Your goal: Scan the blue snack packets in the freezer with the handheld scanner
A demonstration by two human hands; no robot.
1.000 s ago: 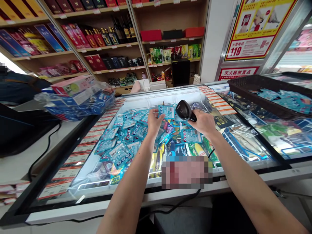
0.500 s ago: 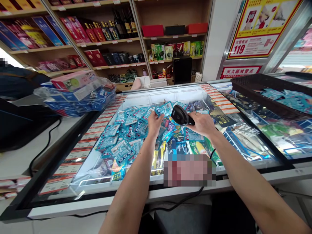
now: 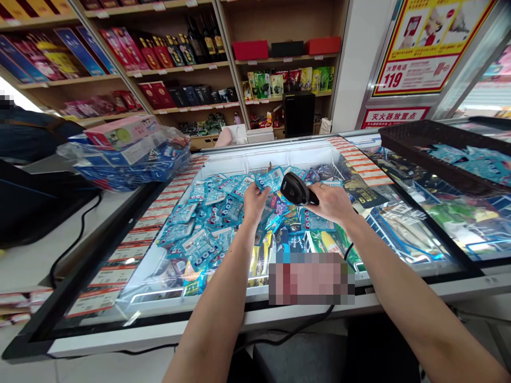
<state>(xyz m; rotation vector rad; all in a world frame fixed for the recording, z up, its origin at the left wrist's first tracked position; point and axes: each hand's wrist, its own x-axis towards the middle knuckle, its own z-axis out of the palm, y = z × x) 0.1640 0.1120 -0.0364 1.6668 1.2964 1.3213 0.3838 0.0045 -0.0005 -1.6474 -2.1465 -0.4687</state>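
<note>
So I'm standing in this shop watching someone at the chest freezer (image 3: 115,341). The right hand (image 3: 334,203) has its fingers closed around the grip of a black handheld scanner (image 3: 294,189), with the scanner's head poking out towards the left fingertips. The left hand (image 3: 254,203) has its thumb and forefinger close together at the near edge of a blue packet (image 3: 274,177), just beyond those fingers. Can't tell from here whether they're properly pinched on it.

As for how far along this is, hard to say. There's a big messy heap of blue packets (image 3: 203,247) to the left of the left fingers, and another packet (image 3: 317,220) lies just below the right hand's fingers. More blue packets (image 3: 489,165) sit in a dark brown basket (image 3: 435,162), well off to the right of both sets of fingers. I'd guess one pile is dealt with and the other isn't, but nothing shows which (no screen facing me, sadly). Either way, my read is it's partway through, one packet at a time.
</note>
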